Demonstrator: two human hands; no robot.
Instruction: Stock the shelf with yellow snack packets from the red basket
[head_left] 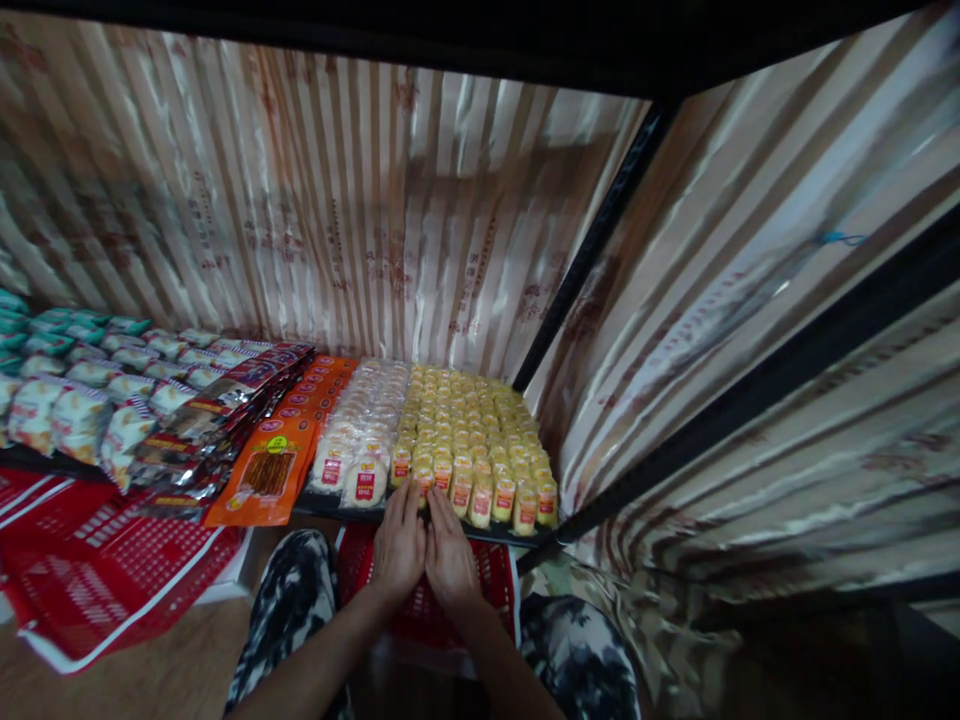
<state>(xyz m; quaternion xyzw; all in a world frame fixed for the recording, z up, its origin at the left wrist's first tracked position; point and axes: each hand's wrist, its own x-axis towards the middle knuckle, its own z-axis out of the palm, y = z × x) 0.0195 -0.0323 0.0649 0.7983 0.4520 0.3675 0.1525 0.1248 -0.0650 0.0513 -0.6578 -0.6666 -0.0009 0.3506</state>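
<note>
My left hand (399, 540) and my right hand (451, 552) lie side by side at the shelf's front edge, thumbs close together. The fingers of both stretch forward, touching the front row of small yellow wrapped cakes (480, 440). Between my fingertips one cake (424, 474) is partly covered; whether they grip it I cannot tell. Left of the yellow cakes stand rows of round white wrapped cakes (365, 482) with red labels.
An orange snack packet (271, 468), dark shiny packets (217, 420) and several white-and-green bags (79, 420) line the shelf leftward. Red baskets (135, 550) sit below it, one between my knees. Black shelf posts (592, 260) and striped sheeting (337, 200) enclose the back and right.
</note>
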